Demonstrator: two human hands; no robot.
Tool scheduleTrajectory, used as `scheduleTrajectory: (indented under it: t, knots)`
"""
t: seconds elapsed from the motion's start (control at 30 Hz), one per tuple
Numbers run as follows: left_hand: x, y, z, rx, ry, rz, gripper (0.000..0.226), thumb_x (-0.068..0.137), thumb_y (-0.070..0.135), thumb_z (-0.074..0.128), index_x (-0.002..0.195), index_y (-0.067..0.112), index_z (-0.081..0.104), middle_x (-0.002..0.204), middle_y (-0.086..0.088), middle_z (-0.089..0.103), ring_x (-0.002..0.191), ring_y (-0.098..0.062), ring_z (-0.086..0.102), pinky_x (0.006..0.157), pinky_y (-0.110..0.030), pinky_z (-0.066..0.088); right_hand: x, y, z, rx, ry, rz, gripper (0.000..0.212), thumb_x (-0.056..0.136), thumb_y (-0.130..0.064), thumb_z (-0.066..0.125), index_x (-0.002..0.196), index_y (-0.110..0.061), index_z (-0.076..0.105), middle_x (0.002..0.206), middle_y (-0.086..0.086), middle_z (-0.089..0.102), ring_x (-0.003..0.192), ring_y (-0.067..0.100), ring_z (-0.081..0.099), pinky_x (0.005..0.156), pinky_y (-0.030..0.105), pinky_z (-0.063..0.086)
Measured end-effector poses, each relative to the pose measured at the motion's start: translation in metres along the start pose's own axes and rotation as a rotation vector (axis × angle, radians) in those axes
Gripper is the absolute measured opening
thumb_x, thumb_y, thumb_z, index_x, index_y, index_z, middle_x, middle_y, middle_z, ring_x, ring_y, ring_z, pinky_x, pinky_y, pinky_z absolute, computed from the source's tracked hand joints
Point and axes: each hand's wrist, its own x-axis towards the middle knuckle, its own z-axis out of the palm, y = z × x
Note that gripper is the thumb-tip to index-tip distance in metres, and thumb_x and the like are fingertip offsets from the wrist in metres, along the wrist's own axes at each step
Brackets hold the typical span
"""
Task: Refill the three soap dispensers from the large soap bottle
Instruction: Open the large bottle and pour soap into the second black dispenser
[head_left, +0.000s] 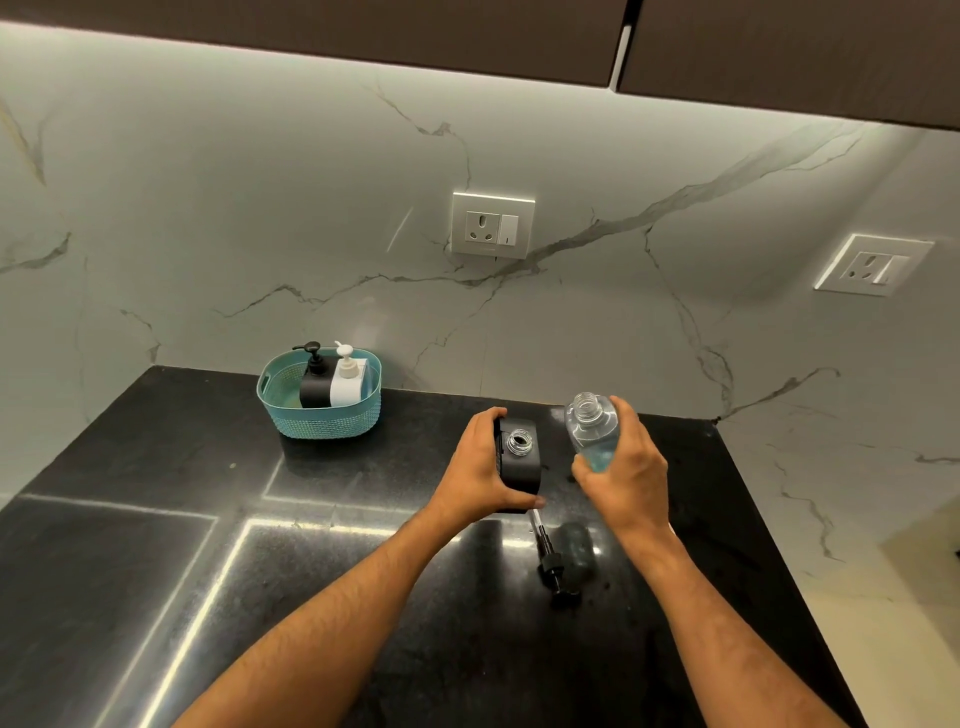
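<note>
Two pump dispensers (332, 376) (black, white) in teal basket (322, 421)

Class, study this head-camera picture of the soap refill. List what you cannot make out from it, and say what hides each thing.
1. Head view: the open black dispenser has opaque walls, so its soap level is hidden; the left hand covers its near side.
2. The right hand wraps the clear soap bottle, hiding its lower part.
3. The two dispensers in the teal basket are half hidden by its wall; their fill cannot be told.
</note>
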Motion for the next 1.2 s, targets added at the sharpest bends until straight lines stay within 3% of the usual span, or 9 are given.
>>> scheduleTrajectory:
  t: [0.13, 0.3, 0.5, 0.7, 0.9, 1.2]
  knots:
    - [-0.003, -0.008, 0.0, -0.009, -0.001, -0.028, 0.127, 0.052, 0.039, 0.103, 0.154, 0.02, 0.03, 0.147, 0.004, 0.041, 0.133, -0.016, 0.049, 0.114, -0.036, 0.047, -0.002, 0.002, 0.001, 0.078, 0.036, 0.08, 0.087, 0.067, -0.018, 0.092, 0.141, -0.018, 0.046, 0.121, 0.003, 0.066, 0.105, 0.019, 0.065, 0.088, 0.026, 0.054]
    - [-0.009, -0.017, 0.001, -0.013, -0.008, -0.068, 0.126, 0.052, 0.036, 0.103, 0.154, 0.021, 0.029, 0.147, 0.005, 0.04, 0.132, -0.015, 0.049, 0.112, -0.038, 0.049, -0.007, 0.017, 0.006, 0.136, 0.059, 0.192, 0.087, 0.062, -0.02, 0.096, 0.134, -0.022, 0.047, 0.12, 0.001, 0.067, 0.105, 0.022, 0.066, 0.089, 0.039, 0.059]
    - [-0.016, -0.029, 0.006, -0.004, -0.033, -0.123, 0.125, 0.054, 0.032, 0.103, 0.154, 0.021, 0.028, 0.149, 0.005, 0.037, 0.133, -0.015, 0.047, 0.113, -0.029, 0.044, -0.016, 0.03, 0.012, 0.15, 0.062, 0.251, 0.086, 0.061, -0.014, 0.097, 0.132, -0.019, 0.049, 0.122, 0.003, 0.064, 0.111, 0.021, 0.063, 0.095, 0.041, 0.057]
    - [-0.021, -0.038, 0.009, 0.0, -0.056, -0.192, 0.127, 0.053, 0.033, 0.104, 0.155, 0.023, 0.027, 0.152, 0.005, 0.035, 0.134, -0.014, 0.045, 0.115, -0.032, 0.044, -0.027, 0.038, 0.018, 0.181, 0.07, 0.331, 0.083, 0.061, -0.009, 0.096, 0.131, -0.015, 0.051, 0.122, 0.004, 0.064, 0.11, 0.023, 0.063, 0.09, 0.028, 0.049]
    - [-0.022, -0.047, 0.011, 0.003, -0.078, -0.233, 0.13, 0.049, 0.033, 0.105, 0.154, 0.023, 0.028, 0.15, 0.005, 0.036, 0.135, -0.017, 0.046, 0.116, -0.04, 0.045, -0.035, 0.043, 0.019, 0.214, 0.063, 0.383, 0.085, 0.063, -0.006, 0.095, 0.134, -0.015, 0.049, 0.126, 0.005, 0.062, 0.114, 0.021, 0.061, 0.091, 0.028, 0.048]
    - [-0.022, -0.055, 0.016, -0.02, -0.096, -0.264, 0.13, 0.051, 0.032, 0.105, 0.155, 0.021, 0.028, 0.153, 0.004, 0.036, 0.138, -0.016, 0.043, 0.118, -0.033, 0.04, -0.037, 0.048, 0.016, 0.229, 0.053, 0.396, 0.087, 0.065, -0.007, 0.095, 0.137, -0.017, 0.048, 0.127, 0.004, 0.062, 0.115, 0.02, 0.06, 0.089, 0.024, 0.046]
